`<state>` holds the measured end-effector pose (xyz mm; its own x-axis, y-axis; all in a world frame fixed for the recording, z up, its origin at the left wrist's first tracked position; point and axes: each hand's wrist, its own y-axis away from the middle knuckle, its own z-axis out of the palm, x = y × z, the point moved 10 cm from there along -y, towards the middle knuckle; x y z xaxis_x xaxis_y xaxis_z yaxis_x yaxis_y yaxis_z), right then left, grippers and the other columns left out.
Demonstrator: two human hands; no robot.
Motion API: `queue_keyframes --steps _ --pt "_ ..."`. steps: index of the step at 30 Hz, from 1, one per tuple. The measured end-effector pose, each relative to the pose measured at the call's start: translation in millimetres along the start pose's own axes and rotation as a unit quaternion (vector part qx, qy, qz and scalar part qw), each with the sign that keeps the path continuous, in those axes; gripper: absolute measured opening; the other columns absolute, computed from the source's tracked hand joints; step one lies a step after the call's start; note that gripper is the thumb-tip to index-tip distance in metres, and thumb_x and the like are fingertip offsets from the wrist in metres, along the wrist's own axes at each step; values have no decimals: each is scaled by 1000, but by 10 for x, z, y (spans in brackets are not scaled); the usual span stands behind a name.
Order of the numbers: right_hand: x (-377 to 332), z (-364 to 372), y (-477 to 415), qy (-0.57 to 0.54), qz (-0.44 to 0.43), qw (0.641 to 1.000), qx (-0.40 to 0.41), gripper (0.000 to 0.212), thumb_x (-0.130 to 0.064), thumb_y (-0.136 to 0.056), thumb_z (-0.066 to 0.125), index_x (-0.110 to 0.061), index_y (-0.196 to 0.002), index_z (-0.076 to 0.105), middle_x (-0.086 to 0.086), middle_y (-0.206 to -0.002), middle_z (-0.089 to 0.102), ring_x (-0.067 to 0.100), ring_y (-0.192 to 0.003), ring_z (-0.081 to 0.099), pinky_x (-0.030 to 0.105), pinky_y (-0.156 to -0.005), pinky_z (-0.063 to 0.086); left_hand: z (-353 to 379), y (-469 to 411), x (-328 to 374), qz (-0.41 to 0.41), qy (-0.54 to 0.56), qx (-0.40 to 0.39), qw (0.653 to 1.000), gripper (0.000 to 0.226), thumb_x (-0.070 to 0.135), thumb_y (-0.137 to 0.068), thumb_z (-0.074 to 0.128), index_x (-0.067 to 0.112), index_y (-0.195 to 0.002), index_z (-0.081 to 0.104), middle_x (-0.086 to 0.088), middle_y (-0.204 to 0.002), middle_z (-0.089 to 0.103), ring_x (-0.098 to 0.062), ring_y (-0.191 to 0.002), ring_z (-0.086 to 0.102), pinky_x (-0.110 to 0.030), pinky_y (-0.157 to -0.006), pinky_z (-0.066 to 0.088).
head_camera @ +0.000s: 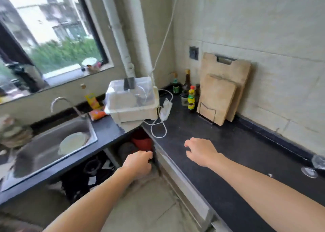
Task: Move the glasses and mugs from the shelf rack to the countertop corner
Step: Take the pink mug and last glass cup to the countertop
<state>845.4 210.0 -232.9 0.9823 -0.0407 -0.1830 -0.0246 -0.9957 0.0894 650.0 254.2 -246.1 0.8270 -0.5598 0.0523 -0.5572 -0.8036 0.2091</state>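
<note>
My left hand (139, 163) reaches down toward the dark opening under the counter, fingers curled, with nothing visibly in it. Over the black countertop (228, 161) hovers my right hand (200, 151), fingers spread and bent, holding nothing. A clear stemmed glass (314, 165) lies at the right edge of the counter. A white lidded dish rack box (131, 100) stands on the counter near the corner, with clear dishes dimly showing inside. No mugs can be made out.
Sauce bottles (191, 98) and two wooden cutting boards (221, 91) stand against the wall in the corner. A white cable (158, 128) trails across the counter. The steel sink (52, 144) with a plate lies at left. Red and grey items (140, 142) sit under the counter.
</note>
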Motion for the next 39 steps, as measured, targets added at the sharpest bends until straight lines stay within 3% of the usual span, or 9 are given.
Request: queue_keyframes --steps 7,13,17,23,27,29,39 --pt "-2699 93 -547 35 -186 982 9 36 -34 -93 47 -19 -123 59 7 -120 62 33 -106 61 42 -84 51 -21 1593 -2192 -169 32 43 984 37 29 -84 47 24 -120 55 -3 -122 62 -29 -111 59 -38 -83 48" --pt "-4955 387 -680 38 -294 955 8 36 -36 -91 51 -21 -122 59 6 -123 63 30 -112 60 40 -89 48 17 2999 -3866 -271 40 44 961 31 32 -83 50 24 -112 57 -1 -117 64 -25 -106 60 -38 -83 50" --pt "-6249 515 -692 38 -357 933 1 36 -32 -91 48 -17 -122 58 6 -123 62 30 -112 59 40 -89 48 25 3833 -4820 -349 94 62 930 23 30 -85 53 25 -106 59 3 -104 66 -16 -88 60 -28 -64 43" --pt "-7753 656 -771 44 -434 900 -4 33 -31 -90 50 -20 -120 59 6 -120 64 31 -107 62 39 -84 47 131 4650 -5814 -432 146 95 885 16 31 -87 56 24 -101 60 4 -95 62 -13 -82 58 -26 -67 47" --pt "-8588 792 -1001 19 -468 883 -3 33 -30 -89 53 -21 -119 61 6 -119 68 28 -103 65 36 -83 50 199 4934 -6465 -472 152 113 861 22 29 -86 55 23 -106 60 1 -103 64 -15 -88 57 -27 -68 44" --pt "-8990 867 -1191 1 -487 873 -3 36 -31 -90 54 -22 -124 60 4 -123 67 25 -105 65 34 -85 50 188 5013 -6845 -490 155 126 849 26 27 -85 54 21 -109 61 -1 -106 65 -19 -95 59 -30 -74 46" --pt "-10868 1077 -2458 -23 -516 855 -36 43 -33 -91 54 -20 -131 53 5 -122 67 29 -109 64 41 -90 52 15 5225 -8676 -561 177 171 791 33 31 -83 51 26 -115 59 -1 -106 66 -22 -100 60 -31 -73 43"
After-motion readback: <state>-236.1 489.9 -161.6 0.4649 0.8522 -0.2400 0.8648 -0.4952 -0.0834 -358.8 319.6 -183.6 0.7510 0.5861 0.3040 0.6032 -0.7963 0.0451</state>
